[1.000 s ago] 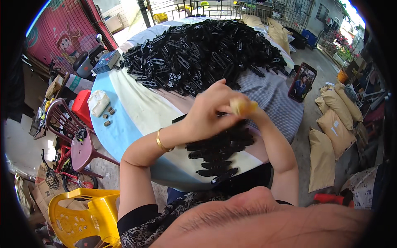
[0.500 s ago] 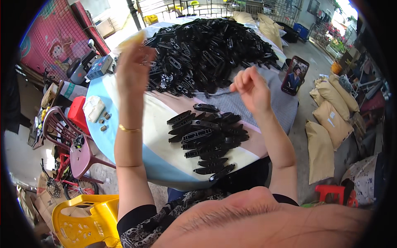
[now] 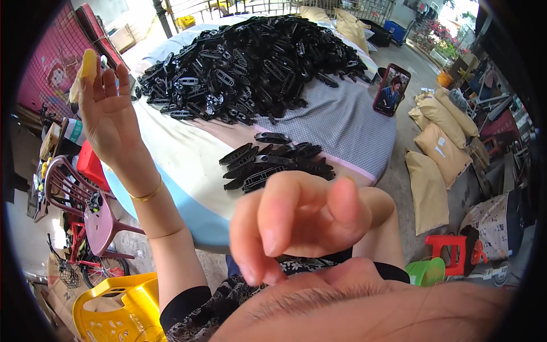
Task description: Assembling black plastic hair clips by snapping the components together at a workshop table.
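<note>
Yellow soft material, a small sponge-like piece, sits pinched at the fingertips of the left hand, raised high with its palm facing inward beside the round cloth-covered table. Half a second ago that hand was nearer the big heap of black plastic clips; now it has swung outward. Right hand has left the small pile of black clips and come up close to the camera, fingers loosely curled and apart, holding nothing.
</note>
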